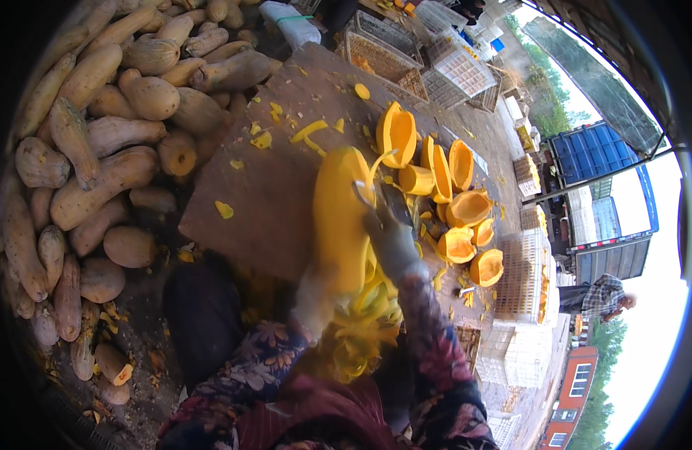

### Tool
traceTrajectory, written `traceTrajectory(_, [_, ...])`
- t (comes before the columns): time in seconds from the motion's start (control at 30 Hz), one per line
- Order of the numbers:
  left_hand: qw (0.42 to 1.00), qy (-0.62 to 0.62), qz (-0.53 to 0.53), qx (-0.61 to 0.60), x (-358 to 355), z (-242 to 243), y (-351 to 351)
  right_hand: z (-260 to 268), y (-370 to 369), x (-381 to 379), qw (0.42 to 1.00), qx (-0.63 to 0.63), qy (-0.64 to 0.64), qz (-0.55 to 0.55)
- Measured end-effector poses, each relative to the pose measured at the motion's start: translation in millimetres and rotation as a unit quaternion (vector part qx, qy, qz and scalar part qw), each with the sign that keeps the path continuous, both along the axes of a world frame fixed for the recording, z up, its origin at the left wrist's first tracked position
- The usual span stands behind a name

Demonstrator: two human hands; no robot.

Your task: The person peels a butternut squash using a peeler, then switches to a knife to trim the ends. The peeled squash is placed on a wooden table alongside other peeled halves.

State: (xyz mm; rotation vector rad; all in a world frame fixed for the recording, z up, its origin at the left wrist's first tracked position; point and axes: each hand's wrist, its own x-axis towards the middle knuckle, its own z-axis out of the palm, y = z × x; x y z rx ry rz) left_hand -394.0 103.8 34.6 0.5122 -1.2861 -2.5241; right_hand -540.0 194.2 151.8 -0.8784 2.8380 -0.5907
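Observation:
My left hand (317,301), in a pale glove and blurred, holds the lower end of a long peeled squash (339,225) over the board (244,225). Against the squash's right side, my gloved right hand (392,239) grips a peeler (361,192), whose handle is largely hidden by the fingers. A thin strip of peel (381,162) curls up from the blade. Below the squash hangs a heap of yellow peelings (362,332). Halved, hollowed squash pieces (470,208) lie to the right on the board, with a solid chunk (417,180) among them.
Unpeeled squashes (121,135) are piled at the left. A white sack (292,25) stands beyond the board. Plastic crates (517,275) line the right side, and more crates (385,50) are at the top. A person (599,298) stands beyond the crates, near a blue truck (596,152).

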Motion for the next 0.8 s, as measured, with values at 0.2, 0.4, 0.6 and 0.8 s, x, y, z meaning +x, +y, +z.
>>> traceTrajectory(0.2, [0.937,-0.053,-0.043,0.342,5.5,9.4,-0.1,-28.3,90.3,210.7,0.986,0.015,-0.161,-0.030])
traceTrajectory(0.4, [0.943,0.006,-0.033,0.330,1.2,3.4,-4.0,-38.9,95.3,223.1,0.993,-0.040,0.107,0.002])
traceTrajectory(0.6, [0.937,0.056,-0.050,0.341,1.4,-12.1,4.6,23.1,-9.5,25.6,0.987,-0.126,0.017,-0.095])
traceTrajectory(0.8, [0.973,0.061,-0.048,0.218,-5.5,-33.7,2.2,12.1,-41.7,-17.3,0.994,-0.019,-0.046,-0.096])
